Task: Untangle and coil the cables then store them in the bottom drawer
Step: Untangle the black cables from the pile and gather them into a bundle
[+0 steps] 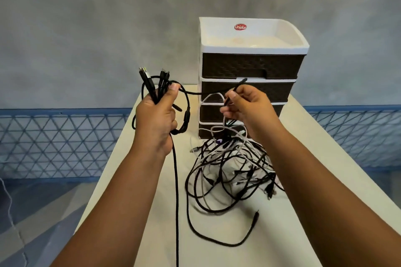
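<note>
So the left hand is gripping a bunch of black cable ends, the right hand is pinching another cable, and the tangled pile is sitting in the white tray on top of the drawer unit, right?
Not quite. The left hand does grip the black cable ends and the right hand pinches a cable, but the tangled pile lies on the table in front of the drawer unit, not in its white top tray. The head view shows this.
</note>
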`<state>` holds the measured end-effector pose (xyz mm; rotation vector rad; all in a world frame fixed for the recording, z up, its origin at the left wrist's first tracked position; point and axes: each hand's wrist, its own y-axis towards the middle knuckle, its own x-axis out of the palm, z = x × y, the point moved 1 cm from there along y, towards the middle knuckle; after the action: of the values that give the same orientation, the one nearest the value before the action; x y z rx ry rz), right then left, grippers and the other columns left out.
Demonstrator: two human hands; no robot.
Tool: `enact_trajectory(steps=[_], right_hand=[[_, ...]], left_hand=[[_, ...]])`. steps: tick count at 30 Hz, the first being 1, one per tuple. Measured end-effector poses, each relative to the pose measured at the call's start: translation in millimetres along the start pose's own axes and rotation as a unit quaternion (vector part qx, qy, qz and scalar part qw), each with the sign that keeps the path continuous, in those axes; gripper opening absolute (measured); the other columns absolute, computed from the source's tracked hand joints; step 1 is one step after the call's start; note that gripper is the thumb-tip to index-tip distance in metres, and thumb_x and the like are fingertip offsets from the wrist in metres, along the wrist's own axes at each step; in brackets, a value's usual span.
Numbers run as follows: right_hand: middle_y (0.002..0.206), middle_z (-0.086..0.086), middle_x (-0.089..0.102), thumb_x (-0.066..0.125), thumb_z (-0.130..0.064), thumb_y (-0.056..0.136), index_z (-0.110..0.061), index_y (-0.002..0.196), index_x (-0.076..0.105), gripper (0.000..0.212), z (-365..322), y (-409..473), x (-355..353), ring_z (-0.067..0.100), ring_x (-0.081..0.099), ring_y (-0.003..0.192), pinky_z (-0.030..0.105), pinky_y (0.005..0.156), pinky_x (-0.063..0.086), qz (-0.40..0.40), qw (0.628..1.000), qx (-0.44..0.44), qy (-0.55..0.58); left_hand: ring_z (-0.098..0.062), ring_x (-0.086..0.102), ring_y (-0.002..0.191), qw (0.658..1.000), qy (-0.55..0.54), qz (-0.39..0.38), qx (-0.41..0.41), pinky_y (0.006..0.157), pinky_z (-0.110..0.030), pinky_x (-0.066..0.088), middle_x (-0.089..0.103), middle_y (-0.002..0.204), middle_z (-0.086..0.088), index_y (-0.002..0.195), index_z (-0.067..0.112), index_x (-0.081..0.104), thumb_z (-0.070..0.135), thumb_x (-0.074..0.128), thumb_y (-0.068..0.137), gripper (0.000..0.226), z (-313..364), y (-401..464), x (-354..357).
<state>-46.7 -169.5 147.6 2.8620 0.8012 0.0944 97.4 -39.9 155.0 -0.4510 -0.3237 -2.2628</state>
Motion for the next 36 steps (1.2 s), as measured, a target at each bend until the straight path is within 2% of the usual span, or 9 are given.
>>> enact_trajectory(steps=[3,8,13,21,23,26,27,31,36], right_hand=[[0.089,0.012,0.067,0.045,-0.009,0.103,-0.01,0.097,0.056,0.013,-8,-3,6,0.021,0.069,0.073,0.031,0.069,0.058,-0.035,0.998,-0.01,0.041],[0.094,0.01,0.07,0.05,-0.019,0.101,-0.023,0.093,0.06,0.013,-23,-3,19,0.023,0.072,0.08,0.046,0.081,0.06,-0.041,0.987,-0.06,-0.141],[0.087,0.01,0.068,0.046,-0.014,0.103,-0.013,0.098,0.056,0.012,-50,-5,25,0.027,0.07,0.077,0.045,0.082,0.057,-0.073,0.993,-0.09,0.009],[0.086,0.01,0.071,0.052,-0.014,0.1,-0.002,0.101,0.057,0.012,-27,-38,-20,0.024,0.065,0.065,0.037,0.065,0.054,-0.085,0.988,-0.006,-0.131],[0.091,0.005,0.074,0.056,-0.018,0.098,-0.007,0.105,0.061,0.014,-14,-58,-46,0.023,0.069,0.074,0.041,0.076,0.055,-0.168,0.948,0.077,-0.261],[0.1,-0.003,0.072,0.063,-0.02,0.093,-0.027,0.107,0.065,0.016,4,-91,-86,0.021,0.069,0.093,0.042,0.085,0.058,-0.317,0.833,0.148,-0.428],[0.104,-0.005,0.072,0.064,-0.017,0.093,-0.032,0.11,0.065,0.023,4,-102,-97,0.023,0.068,0.097,0.044,0.085,0.057,-0.338,0.821,0.151,-0.434],[0.12,-0.003,0.069,0.061,-0.009,0.094,-0.026,0.126,0.062,0.036,-24,-147,-120,0.022,0.066,0.109,0.039,0.09,0.056,-0.337,0.908,0.07,-0.237],[0.096,0.019,0.072,0.064,-0.024,0.088,0.0,0.11,0.065,0.032,-50,-214,-99,0.023,0.069,0.086,0.024,0.077,0.057,-0.2,0.979,0.028,-0.042]], left_hand=[[-0.003,0.018,0.038,1.0,0.001,-0.007,-0.008,0.034,-0.017,0.016,0.026,0.051,0.011,0.081,0.021,0.054,0.024,0.068,0.09,0.017,-4,-3,-5],[-0.003,0.018,0.038,0.999,-0.007,-0.006,-0.036,0.035,-0.017,0.015,0.027,0.05,0.012,0.079,0.022,0.054,0.023,0.067,0.091,0.018,-11,-7,-11],[-0.002,0.018,0.038,0.999,-0.015,-0.007,-0.043,0.036,-0.018,0.014,0.029,0.048,0.013,0.082,0.022,0.053,0.022,0.067,0.091,0.017,-13,-12,-15],[-0.005,0.017,0.041,0.997,0.043,-0.054,-0.039,0.037,-0.018,0.015,0.024,0.049,0.012,0.103,0.013,0.062,0.024,0.067,0.09,0.018,7,-31,-20],[-0.006,0.017,0.041,0.99,0.087,-0.097,-0.05,0.037,-0.018,0.015,0.024,0.047,0.012,0.111,0.009,0.062,0.024,0.066,0.09,0.026,16,-41,-20],[-0.007,0.017,0.042,0.963,0.183,-0.181,-0.076,0.039,-0.02,0.014,0.023,0.05,0.01,0.096,0.009,0.065,0.022,0.065,0.089,0.015,29,-67,-11],[-0.007,0.017,0.043,0.953,0.204,-0.206,-0.089,0.039,-0.019,0.014,0.023,0.052,0.009,0.092,0.01,0.066,0.021,0.065,0.089,0.012,31,-77,-6],[-0.007,0.017,0.041,0.927,0.234,-0.264,-0.125,0.039,-0.018,0.013,0.023,0.05,0.007,0.08,0.013,0.067,0.02,0.064,0.089,0.012,26,-117,27],[-0.007,0.017,0.042,0.918,0.232,-0.285,-0.149,0.041,-0.02,0.01,0.024,0.051,0.006,0.083,0.014,0.063,0.02,0.062,0.091,0.01,-1,-167,64]])
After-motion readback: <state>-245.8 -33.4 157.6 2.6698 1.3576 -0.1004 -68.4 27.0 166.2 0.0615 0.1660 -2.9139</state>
